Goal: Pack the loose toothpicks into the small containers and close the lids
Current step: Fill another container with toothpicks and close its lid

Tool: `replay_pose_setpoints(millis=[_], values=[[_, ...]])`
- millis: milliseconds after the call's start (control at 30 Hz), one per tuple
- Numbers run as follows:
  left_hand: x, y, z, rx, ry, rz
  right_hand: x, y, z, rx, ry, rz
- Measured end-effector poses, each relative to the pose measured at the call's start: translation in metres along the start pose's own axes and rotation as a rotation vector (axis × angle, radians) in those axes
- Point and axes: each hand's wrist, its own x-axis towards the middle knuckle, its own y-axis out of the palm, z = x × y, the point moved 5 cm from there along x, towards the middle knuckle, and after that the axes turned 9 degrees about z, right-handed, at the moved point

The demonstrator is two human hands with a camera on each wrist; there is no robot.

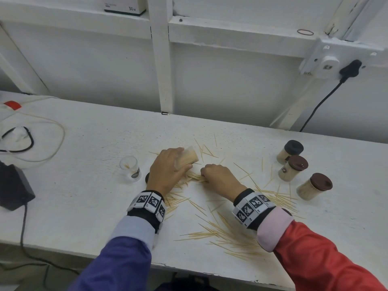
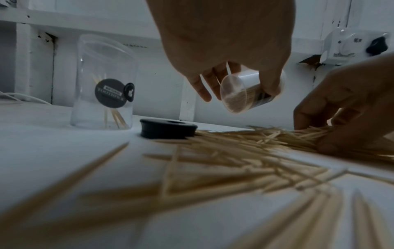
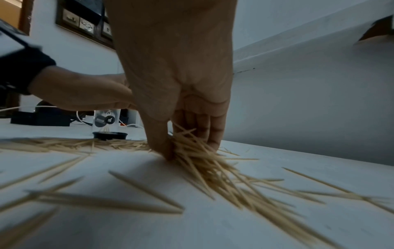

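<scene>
My left hand (image 1: pixel 168 171) grips a clear container (image 1: pixel 187 158) packed with toothpicks, tilted on its side just above the table; in the left wrist view its base (image 2: pixel 235 93) faces the camera. My right hand (image 1: pixel 218 177) pinches a bundle of loose toothpicks (image 3: pixel 192 148) against the table between thumb and fingers. Loose toothpicks (image 1: pixel 222 232) lie scattered around both wrists. A dark lid (image 2: pixel 168 128) lies flat by my left hand. An open, nearly empty container (image 1: pixel 129 168) stands upright to the left. Three lidded, filled containers (image 1: pixel 291 151) (image 1: pixel 294 166) (image 1: pixel 315 185) stand at the right.
A black power adapter (image 1: pixel 14 187) and looped cables (image 1: pixel 31 139) occupy the table's left end. A white wall frame with a socket and black plug (image 1: pixel 350 69) rises behind the table. The table's front edge (image 1: pixel 189 267) runs under my forearms.
</scene>
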Motion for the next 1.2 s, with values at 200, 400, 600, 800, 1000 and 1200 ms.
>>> replay_pose_setpoints(millis=[200,400,600,800,1000,1200], values=[[0.001,0.004,-0.001,0.001,-0.014,0.024,-0.003,0.010,0.004,-0.029,-0.008,0.006],[0.001,0.005,-0.002,-0.008,-0.034,0.049,-0.012,0.007,-0.004,-0.023,-0.007,0.057],[0.002,0.006,-0.001,-0.024,-0.045,0.067,-0.016,0.009,-0.014,0.044,-0.044,0.148],[0.002,0.006,-0.002,-0.029,-0.028,0.069,-0.020,0.015,-0.021,0.164,-0.091,0.190],[0.001,0.006,0.000,-0.060,0.001,0.048,-0.020,0.007,-0.041,0.540,-0.033,0.174],[0.001,0.006,0.001,-0.068,-0.014,0.044,-0.023,0.001,-0.055,0.947,-0.037,0.075]])
